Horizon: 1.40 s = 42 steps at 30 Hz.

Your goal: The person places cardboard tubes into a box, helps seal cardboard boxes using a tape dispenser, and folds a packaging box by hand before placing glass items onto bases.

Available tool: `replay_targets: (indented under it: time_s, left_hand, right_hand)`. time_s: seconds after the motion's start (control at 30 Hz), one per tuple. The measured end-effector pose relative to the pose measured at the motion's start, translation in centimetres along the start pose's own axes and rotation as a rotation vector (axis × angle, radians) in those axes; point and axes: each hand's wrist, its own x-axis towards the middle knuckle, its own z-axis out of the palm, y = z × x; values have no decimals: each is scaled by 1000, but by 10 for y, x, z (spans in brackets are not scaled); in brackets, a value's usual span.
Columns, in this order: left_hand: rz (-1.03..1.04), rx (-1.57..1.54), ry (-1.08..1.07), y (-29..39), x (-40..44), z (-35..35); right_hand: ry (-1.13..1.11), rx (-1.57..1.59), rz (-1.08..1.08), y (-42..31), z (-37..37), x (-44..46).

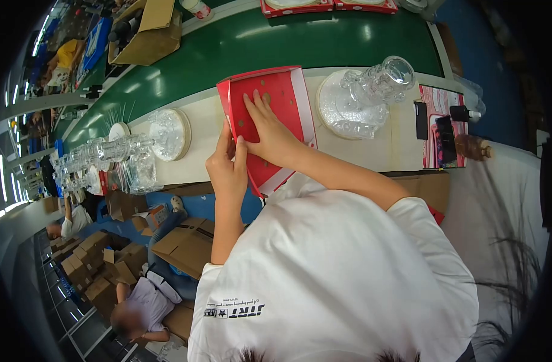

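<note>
A shallow red cardboard box (270,114) with white edges and several dark round spots lies at a slant on the pale bench, right before me. My left hand (228,169) is at its left side, thumb and fingers pinching the wall. Inside the box, my right hand (269,134) lies flat on the red bottom with the fingers stretched out. Just right of the box, a clear glass-like vessel with a round mouth (384,81) stands over a white round disc (330,111), and smaller clear pieces lie there too.
Another round disc (169,135) and a row of clear pieces (116,151) are on the left. At right lie a phone (446,140) and a dark bottle (463,113). An open carton (146,36) stands beyond the green belt (240,45). A seated co-worker (146,308) is lower left near cartons.
</note>
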Motion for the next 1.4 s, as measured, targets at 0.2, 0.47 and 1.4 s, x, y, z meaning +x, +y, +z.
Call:
replay_targets:
  time_s: [0.2, 0.47, 1.4]
  left_hand:
    - [-84, -37, -42, 2, -3, -1]
    - [-50, -102, -33, -2, -1, -3]
    - [-172, -117, -99, -3, 9, -22]
  right_hand:
    - [10, -22, 1, 2, 6, -1]
    - [38, -138, -32, -4, 1, 0]
    - [-19, 69, -97, 9, 10, -9]
